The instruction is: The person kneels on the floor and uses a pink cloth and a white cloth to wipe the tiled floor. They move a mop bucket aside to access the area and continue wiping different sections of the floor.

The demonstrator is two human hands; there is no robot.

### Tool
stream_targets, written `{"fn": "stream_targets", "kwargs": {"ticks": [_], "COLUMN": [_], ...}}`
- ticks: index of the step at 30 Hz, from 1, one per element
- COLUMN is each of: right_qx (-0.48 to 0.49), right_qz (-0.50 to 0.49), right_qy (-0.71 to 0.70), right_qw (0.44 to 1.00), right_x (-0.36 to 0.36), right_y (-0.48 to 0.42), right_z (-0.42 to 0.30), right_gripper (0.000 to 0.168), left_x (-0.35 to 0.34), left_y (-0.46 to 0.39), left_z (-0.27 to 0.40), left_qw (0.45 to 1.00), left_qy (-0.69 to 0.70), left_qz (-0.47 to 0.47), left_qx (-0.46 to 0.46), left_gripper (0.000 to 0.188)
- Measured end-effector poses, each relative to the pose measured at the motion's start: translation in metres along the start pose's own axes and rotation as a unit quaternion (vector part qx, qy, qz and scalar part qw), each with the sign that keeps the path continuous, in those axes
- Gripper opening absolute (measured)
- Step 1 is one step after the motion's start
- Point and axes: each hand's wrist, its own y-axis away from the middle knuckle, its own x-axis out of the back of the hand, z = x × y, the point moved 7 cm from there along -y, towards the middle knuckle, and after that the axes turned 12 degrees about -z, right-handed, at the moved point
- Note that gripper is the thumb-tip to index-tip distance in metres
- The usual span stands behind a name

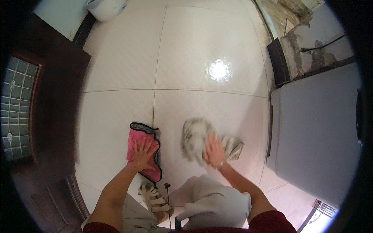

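Note:
My left hand [143, 155] lies palm down with spread fingers on a pink cloth [134, 137] that has a dark edging. The cloth rests on the pale tiled floor [186, 58], its grey underside folded over at the far end. To the right, my right hand [215, 150] presses on a crumpled, whitish-grey cloth [195, 132]. Both that hand and its cloth are blurred by motion, so whether the fingers grip the fabric is unclear. Bare floor separates the two cloths.
A sandalled foot [156, 198] and a grey-trousered knee [215, 201] are close behind the cloths. A dark wooden door [58, 87] bounds the left side. At right stands a large grey appliance [314, 128]. A white bucket-like container [106, 10] sits at the far left.

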Motion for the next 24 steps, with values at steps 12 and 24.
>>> {"fn": "stream_targets", "kwargs": {"ticks": [12,24], "right_qx": [-0.444,0.280], "right_qz": [0.155,-0.143], "right_qy": [-0.035,-0.019], "right_qw": [0.882,0.949], "right_x": [0.072,0.006], "right_y": [-0.110,-0.043], "right_z": [0.212,0.071], "right_gripper": [0.062,0.059], "left_x": [0.028,-0.017], "left_y": [-0.007,0.047], "left_z": [-0.157,-0.140], "left_qw": [0.829,0.982], "left_qy": [0.316,0.085], "left_qz": [0.201,-0.057], "left_qx": [0.415,0.160], "left_gripper": [0.126,0.124]}}
